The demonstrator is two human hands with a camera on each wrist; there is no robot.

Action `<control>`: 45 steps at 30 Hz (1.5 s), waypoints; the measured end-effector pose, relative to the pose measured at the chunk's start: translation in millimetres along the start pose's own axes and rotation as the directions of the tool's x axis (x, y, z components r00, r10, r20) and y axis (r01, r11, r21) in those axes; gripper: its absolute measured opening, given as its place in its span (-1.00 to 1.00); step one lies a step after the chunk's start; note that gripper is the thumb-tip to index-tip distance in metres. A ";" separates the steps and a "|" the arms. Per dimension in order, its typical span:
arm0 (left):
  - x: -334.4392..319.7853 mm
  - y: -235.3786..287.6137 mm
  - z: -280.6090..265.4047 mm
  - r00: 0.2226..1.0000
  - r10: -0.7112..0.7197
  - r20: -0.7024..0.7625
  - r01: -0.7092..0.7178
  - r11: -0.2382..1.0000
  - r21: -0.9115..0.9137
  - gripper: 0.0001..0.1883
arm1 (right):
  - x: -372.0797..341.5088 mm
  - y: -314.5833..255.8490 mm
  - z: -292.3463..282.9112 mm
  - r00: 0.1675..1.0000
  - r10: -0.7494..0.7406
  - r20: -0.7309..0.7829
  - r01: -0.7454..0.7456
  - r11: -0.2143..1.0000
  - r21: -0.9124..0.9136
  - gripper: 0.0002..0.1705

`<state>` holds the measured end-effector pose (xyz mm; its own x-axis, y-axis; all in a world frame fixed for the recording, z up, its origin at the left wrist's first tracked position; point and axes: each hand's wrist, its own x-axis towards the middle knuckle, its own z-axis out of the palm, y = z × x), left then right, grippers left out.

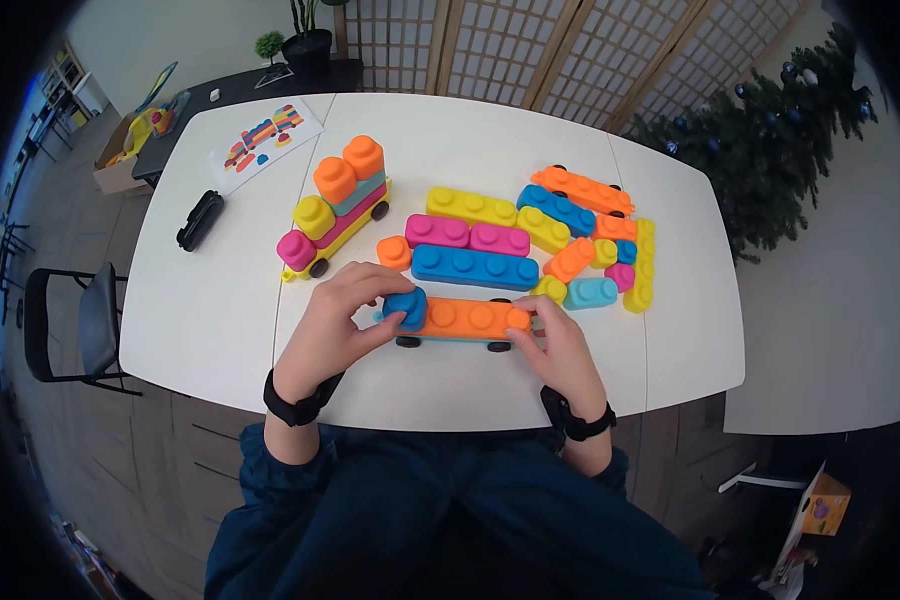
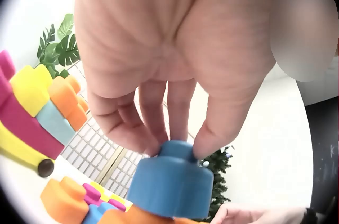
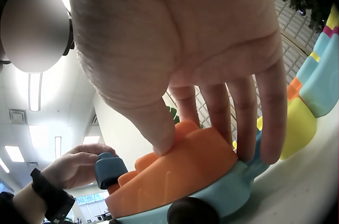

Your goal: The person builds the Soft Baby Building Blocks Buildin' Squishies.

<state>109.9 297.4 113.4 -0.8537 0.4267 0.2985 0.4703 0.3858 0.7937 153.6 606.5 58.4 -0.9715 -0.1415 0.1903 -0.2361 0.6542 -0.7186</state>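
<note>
A long orange brick (image 1: 460, 318) lies on a light-blue wheeled base (image 3: 222, 195) near the table's front. At its left end is a small blue brick (image 1: 406, 308), whose stud the left hand (image 1: 345, 312) pinches between thumb and fingers. In the left wrist view that blue brick (image 2: 172, 184) sits on or just over the orange one; contact is unclear. The right hand (image 1: 560, 350) holds the right end of the orange brick, thumb on the near side and fingers on the far side. The right wrist view shows the thumb against the orange brick (image 3: 180, 168).
Left of centre stands a yellow wheeled base (image 1: 345, 240) bearing pink, yellow, light-blue and orange bricks. Beyond the hands lie a long blue brick (image 1: 475, 267), pink and yellow bricks and an orange wheeled base (image 1: 585, 190). A picture sheet (image 1: 265, 140) and black case (image 1: 201, 220) are at the left.
</note>
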 end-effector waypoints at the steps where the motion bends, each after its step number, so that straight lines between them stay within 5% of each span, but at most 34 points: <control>1: -1.1 -2.3 1.0 1.000 0.005 -0.001 -0.005 1.000 -0.014 -0.63 | -0.1 0.1 0.4 1.000 0.002 0.000 -0.002 1.000 0.007 -0.64; 16: -7.1 -4.8 -1.1 0.993 0.062 -0.097 -0.050 0.992 0.119 -0.65 | 1.9 -4.9 2.7 1.000 0.018 0.020 -0.019 0.999 0.025 -0.64; 35: -10.9 -9.4 15.6 0.992 -0.004 -0.124 0.012 0.998 0.065 -0.64 | 2.7 -4.8 2.3 0.999 0.019 0.028 -0.019 1.000 -0.005 -0.62; 41: -9.9 -13.8 14.1 0.986 0.103 -0.129 -0.077 0.978 0.196 -0.42 | 2.7 -6.3 2.6 1.000 0.022 0.020 -0.022 1.000 -0.008 -0.62; 45: -9.0 -25.6 19.0 0.999 -0.039 -0.006 0.039 0.997 0.062 -0.33 | 3.0 -5.2 4.0 0.999 0.026 0.027 -0.026 1.000 -0.002 -0.62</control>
<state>109.8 299.2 80.3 -0.8725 0.4069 0.2706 0.4498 0.4522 0.7702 151.8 599.7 60.0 -0.9775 -0.1443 0.1537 -0.2108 0.6589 -0.7221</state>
